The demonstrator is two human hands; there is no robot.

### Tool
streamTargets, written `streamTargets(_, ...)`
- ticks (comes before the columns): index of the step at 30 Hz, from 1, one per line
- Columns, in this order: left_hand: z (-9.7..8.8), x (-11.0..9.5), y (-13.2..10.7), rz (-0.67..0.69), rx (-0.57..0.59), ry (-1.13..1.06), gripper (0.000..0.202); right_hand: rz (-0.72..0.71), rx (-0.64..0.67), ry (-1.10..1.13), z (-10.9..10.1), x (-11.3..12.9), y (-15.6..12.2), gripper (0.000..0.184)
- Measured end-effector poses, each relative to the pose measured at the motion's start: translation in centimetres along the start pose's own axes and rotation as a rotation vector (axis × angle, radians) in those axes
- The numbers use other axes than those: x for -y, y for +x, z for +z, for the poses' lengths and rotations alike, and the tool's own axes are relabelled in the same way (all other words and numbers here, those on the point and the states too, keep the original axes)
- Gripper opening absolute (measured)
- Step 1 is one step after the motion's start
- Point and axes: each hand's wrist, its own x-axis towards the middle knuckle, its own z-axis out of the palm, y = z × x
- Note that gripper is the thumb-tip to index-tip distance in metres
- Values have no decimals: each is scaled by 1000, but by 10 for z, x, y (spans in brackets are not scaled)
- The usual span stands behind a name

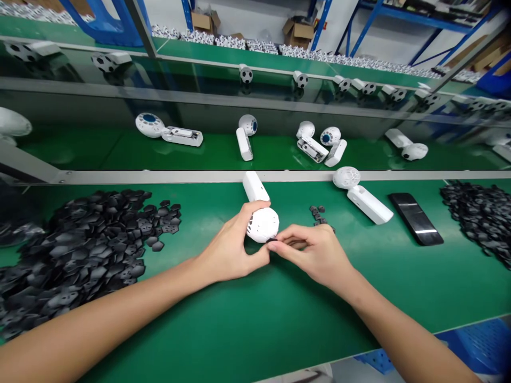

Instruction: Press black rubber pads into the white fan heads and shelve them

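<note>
My left hand [231, 249] grips a white perforated ball [262, 225], whose white oblong handle [255, 186] points away from me across the green belt [223, 314]. My right hand [313, 254] pinches a small black piece [272, 240] between thumb and finger, pressing it against the ball's underside. Most of that piece is hidden by my fingertips. Both hands touch each other near the ball. A small cluster of black hexagonal pieces [318, 215] lies just beyond my right hand.
Large heaps of black pieces lie on the left [83, 250] and right [479, 218]. A similar ball-and-handle unit [369, 205] and a black phone [415, 218] lie nearby. Beyond a grey rail [255, 177], a second belt carries more white units.
</note>
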Motion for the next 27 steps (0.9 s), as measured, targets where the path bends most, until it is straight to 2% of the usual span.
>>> streamTargets(5, 0, 2, -1, -23, 33, -6, 98, -107, -127, -149, 6, 0, -2, 13)
streamTargets(9, 4, 4, -1, -59, 8, 4, 91, -203, -158, -312, 6, -1, -4, 19)
streamTargets(15, 3, 0, 1, -27, -30, -4, 86, -254, -184, -366, 7, -4, -3, 28)
streamTargets(17, 1, -2, 3, -36, -16, -22, 83, -289, -143, -344, 5, -5, 1, 29)
streamTargets(20, -3, -2, 4, -22, -45, -34, 69, -299, 50, -294, -14, -9, 10, 24)
streamTargets(22, -8, -1, 5, 1, -98, -40, 59, -194, 107, -314, -37, -14, 15, 29)
streamTargets(24, -14, 0, 5, 24, -145, -69, 53, -30, 27, -409, -64, -23, 17, 34)
streamTargets(27, -20, 0, 4, 47, -197, -139, 46, 137, -141, -602, -95, -40, 19, 28)
